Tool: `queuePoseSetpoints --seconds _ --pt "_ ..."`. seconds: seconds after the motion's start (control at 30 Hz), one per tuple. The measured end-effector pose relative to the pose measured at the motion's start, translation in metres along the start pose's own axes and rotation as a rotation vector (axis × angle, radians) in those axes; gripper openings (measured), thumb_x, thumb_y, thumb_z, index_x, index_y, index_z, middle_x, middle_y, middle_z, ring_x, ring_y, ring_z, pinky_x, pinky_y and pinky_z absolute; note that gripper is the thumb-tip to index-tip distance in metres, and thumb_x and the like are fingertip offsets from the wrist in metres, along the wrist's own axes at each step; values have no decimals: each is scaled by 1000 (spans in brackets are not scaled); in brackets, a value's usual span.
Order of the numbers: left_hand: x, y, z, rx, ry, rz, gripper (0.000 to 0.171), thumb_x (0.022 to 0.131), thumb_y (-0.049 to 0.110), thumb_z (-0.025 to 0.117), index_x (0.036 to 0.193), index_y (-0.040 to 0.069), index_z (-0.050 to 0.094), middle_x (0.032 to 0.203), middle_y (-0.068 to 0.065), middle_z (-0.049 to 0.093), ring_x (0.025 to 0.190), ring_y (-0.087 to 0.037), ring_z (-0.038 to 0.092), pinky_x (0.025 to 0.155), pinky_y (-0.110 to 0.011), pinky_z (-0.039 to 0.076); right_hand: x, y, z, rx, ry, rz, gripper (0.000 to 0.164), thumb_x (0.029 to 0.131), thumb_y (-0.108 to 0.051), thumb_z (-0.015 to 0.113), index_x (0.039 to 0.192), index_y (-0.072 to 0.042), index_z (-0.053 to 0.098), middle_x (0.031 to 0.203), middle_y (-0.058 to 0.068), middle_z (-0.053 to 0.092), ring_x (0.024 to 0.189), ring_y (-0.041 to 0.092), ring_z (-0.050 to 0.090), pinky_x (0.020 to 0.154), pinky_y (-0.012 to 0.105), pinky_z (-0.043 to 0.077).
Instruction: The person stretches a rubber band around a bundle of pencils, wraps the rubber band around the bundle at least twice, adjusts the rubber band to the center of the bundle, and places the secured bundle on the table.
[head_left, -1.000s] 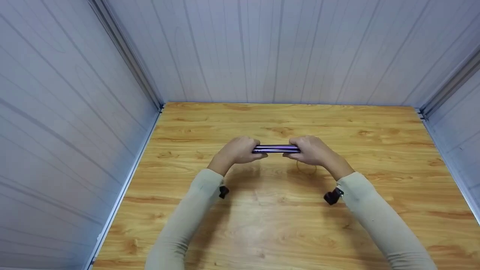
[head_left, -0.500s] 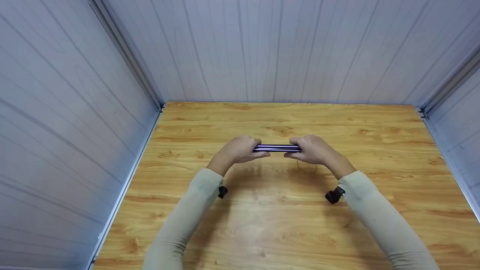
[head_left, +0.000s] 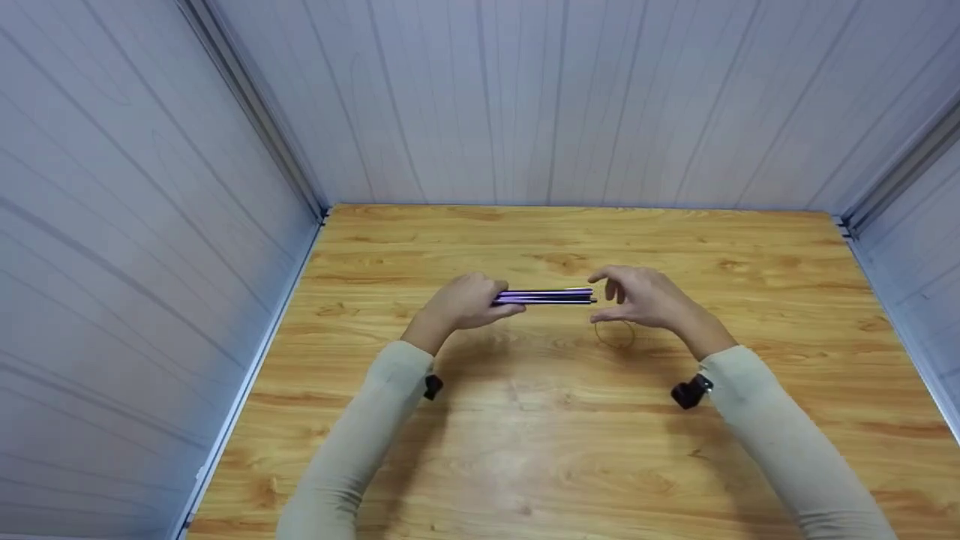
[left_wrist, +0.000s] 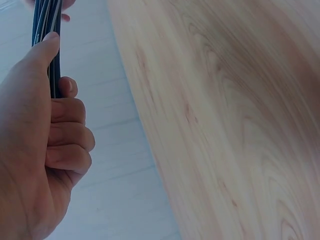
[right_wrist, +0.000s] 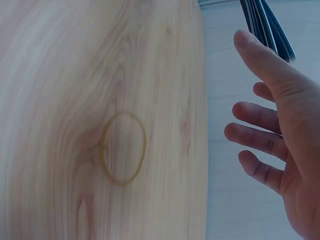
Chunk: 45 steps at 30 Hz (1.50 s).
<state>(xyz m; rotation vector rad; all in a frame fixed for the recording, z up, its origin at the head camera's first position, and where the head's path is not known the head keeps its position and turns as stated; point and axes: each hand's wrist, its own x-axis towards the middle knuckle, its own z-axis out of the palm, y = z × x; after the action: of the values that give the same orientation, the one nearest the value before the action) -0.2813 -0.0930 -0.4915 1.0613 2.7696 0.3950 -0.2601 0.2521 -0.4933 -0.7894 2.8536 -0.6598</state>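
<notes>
Centre of the head view: a bundle of thin dark rods [head_left: 545, 297], held level above the table [head_left: 525, 450]. It is gripped at one end by the left hand [head_left: 466, 301]; the right hand [head_left: 646, 297] is spread, empty, just beside the other end. A rubber band [right_wrist: 123, 148] lies below. The bundle is judged light, stiff, prone to splay; best held mid-length.

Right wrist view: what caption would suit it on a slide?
Open right hand beside a bundle of dark sticks, a rubber band lying on the wooden table.
</notes>
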Motion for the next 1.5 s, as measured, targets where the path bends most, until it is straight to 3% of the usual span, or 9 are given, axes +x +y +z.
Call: queuePoseSetpoints --seconds 0.17,0.3,0.57,0.77,0.9,1.13,1.3,1.43,1.5 --pt "-5 -7 -2 -20 10 -20 47 114 52 63 91 11 61 75 5 45 68 -13 43 68 -32 39 -10 17 -3 4 9 7 63 98 -41 90 145 -6 69 119 18 79 106 35 75 91 57 61" --pt "-6 -8 -2 -27 0 -14 46 115 51 60 95 10 63 76 4 46 68 -13 43 68 -32 38 -13 24 0 56 58 -25 50 103 -31 86 144 -7 70 127 20 77 115 39 74 93 58 60" --pt "-7 -6 -1 -50 1 -30 45 115 49 61 97 8 66 76 4 48 67 -12 44 66 -30 38 -9 17 11 123 201 -193 13 104 -11 81 116 -6 83 107 11 80 95 27 74 80 46 60" --pt "-4 -2 0 -36 10 1 44 115 48 61 94 9 63 74 5 45 67 -12 42 67 -31 38 -4 11 17 160 307 -295 5 101 -2 82 102 -7 84 96 9 81 82 17 71 70 36 57" --pt "-2 -1 0 -50 20 -4 43 114 47 62 90 12 60 72 6 44 65 -11 41 65 -29 37 -3 8 19 168 347 -293 7 99 0 83 99 -7 83 93 8 80 82 19 73 70 27 54" --pt "-1 -3 -3 -65 17 -8 44 114 48 63 90 11 61 72 6 45 64 -11 41 64 -29 36 -2 7 24 194 367 -269 7 100 2 81 102 -5 83 94 10 81 83 22 76 69 29 59" --pt "-3 -7 -5 -68 16 -28 43 114 48 62 93 10 64 74 5 47 66 -12 43 65 -30 37 -9 -3 29 415 395 -121 24 110 1 68 131 3 78 126 21 83 112 17 80 90 17 61" --pt "-3 -10 -7 -77 17 -42 43 114 48 62 93 10 64 74 5 47 65 -11 43 64 -29 37 -17 -17 34 739 441 -7 46 113 5 55 158 13 54 161 32 61 146 11 64 112 11 52" --pt "-4 -11 -8 -70 22 -41 43 114 47 62 92 10 64 74 6 46 65 -11 43 64 -29 37 -19 -24 37 856 448 11 52 113 8 52 164 16 42 170 35 47 158 22 53 119 12 48"
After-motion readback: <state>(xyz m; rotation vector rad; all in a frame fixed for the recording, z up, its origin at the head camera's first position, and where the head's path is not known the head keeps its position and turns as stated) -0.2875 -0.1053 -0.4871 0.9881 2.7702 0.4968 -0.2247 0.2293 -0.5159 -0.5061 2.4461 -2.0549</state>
